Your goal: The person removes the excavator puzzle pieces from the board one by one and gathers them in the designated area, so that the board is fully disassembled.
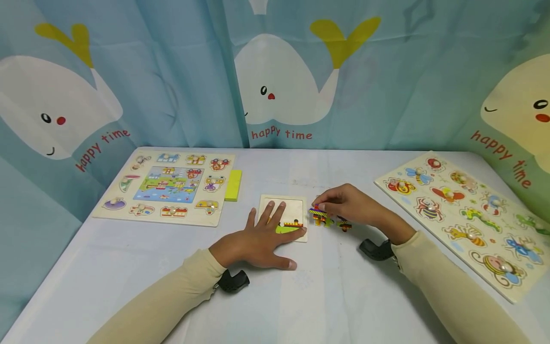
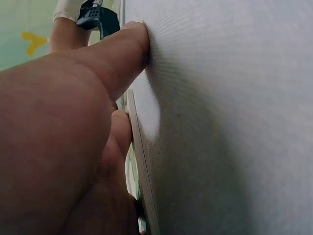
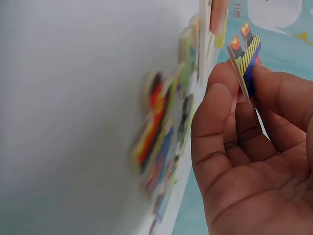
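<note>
My left hand point(image 1: 261, 244) lies with fingers spread across a small wooden puzzle board point(image 1: 296, 204), its thumb on the tablecloth. Along the board's lower side show fitted pieces point(image 1: 287, 230) in green, red and yellow; the fingers cover the rest. To the right of the board, my right hand point(image 1: 347, 206) pinches a jigsaw piece point(image 3: 248, 61) between thumb and fingers. That piece has yellow and dark stripes, a blue part and red-orange tabs, and is held up off the table. Below this hand lie several loose jigsaw pieces point(image 1: 344, 224), partly hidden by it in the head view.
At the left lies a knob puzzle board point(image 1: 210, 220) with vehicles around a town picture. A yellow-green block point(image 1: 233, 185) sits against its right side. An insect knob puzzle board point(image 1: 434, 165) lies tilted at the right. A whale-print curtain point(image 1: 189, 86) hangs behind the table.
</note>
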The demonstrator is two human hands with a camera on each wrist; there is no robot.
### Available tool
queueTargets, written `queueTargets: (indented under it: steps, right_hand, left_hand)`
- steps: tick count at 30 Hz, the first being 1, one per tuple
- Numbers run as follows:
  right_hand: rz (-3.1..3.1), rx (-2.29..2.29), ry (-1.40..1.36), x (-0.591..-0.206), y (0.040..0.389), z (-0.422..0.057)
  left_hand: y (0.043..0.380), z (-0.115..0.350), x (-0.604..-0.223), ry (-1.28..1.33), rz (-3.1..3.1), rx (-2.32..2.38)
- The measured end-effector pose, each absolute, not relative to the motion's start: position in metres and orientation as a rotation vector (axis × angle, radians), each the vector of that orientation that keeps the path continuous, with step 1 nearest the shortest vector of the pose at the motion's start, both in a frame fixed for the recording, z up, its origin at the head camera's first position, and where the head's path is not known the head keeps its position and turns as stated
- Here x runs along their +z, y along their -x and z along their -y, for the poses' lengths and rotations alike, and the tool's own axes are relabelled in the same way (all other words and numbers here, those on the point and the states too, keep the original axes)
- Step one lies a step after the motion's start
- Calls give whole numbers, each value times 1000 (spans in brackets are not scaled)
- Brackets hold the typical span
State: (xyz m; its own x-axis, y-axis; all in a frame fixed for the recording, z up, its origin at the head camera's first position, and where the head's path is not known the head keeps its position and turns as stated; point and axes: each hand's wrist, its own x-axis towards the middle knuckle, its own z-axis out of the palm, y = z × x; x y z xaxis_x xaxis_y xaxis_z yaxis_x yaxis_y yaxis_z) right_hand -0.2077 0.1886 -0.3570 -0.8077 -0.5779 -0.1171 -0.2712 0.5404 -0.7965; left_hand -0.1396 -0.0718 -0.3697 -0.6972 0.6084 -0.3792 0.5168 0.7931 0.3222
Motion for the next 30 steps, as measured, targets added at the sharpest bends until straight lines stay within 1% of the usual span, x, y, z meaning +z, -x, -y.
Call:
queueTargets:
  steps: [12, 30]
  right_hand:
    - [-2416, -1184, 591, -359, 199, -208]
    - [-2430, -1172, 571, -354, 196, -226]
  left_hand:
    - [138, 71, -368, -823, -2506, 281]
    - [138, 70, -367, -833, -2518, 255]
